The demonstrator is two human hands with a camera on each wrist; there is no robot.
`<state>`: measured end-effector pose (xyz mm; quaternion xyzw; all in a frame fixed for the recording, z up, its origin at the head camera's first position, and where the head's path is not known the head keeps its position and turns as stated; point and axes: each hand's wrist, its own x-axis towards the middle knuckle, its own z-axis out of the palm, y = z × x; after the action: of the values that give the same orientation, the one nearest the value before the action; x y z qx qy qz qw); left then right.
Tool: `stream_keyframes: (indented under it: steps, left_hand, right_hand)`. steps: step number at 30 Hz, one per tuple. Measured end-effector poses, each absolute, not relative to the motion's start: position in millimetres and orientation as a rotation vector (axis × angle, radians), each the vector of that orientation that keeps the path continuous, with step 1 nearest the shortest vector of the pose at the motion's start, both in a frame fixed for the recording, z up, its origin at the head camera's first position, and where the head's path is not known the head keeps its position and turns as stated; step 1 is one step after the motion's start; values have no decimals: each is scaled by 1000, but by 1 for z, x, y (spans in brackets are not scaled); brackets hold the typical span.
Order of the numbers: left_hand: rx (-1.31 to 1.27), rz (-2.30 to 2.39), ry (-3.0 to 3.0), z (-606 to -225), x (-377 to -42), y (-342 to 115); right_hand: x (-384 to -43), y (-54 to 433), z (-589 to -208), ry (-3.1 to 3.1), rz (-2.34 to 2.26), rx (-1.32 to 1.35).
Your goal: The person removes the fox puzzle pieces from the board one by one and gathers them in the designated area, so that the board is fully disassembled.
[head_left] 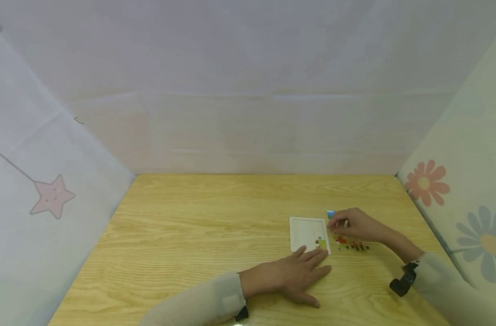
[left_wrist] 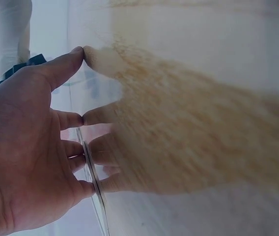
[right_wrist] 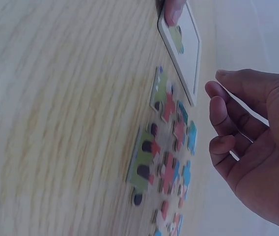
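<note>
A white puzzle tray [head_left: 305,228] lies on the wooden table, with a green puzzle piece [head_left: 322,244] in its near right corner. Fingers spread, my left hand [head_left: 294,275] has its fingertips at the tray's near edge; the left wrist view shows the palm [left_wrist: 26,152] and fingertips touching down. My right hand [head_left: 358,224] hovers just right of the tray, above loose jigsaw pieces [right_wrist: 147,157]. Its fingers bend loosely near the thumb, and no piece shows between them in the right wrist view. A blue piece [head_left: 331,213] peeks out beyond the right fingertips.
Several colourful pieces [head_left: 359,246] lie right of the tray, partly under the right hand. The wooden table [head_left: 199,217] extends far to the left. Pale printed cloth walls [head_left: 248,131] enclose the back and both sides.
</note>
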<state>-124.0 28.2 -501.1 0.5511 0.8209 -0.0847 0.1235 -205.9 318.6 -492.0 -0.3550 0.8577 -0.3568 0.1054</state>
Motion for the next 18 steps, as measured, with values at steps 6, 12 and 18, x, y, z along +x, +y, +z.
stream_keyframes:
  steps: [6, 12, 18]
  left_hand:
    - [1628, -259, 2417, -504, -125, 28]
    - [1640, -257, 2424, -507, -124, 27]
    - [1636, -249, 2417, -507, -125, 26]
  right_hand:
    - [-205, 304, -494, 2488, -1074, -985]
    - [-204, 296, -500, 2509, -1069, -1014]
    - [-206, 293, -509, 2504, -1050, -1028]
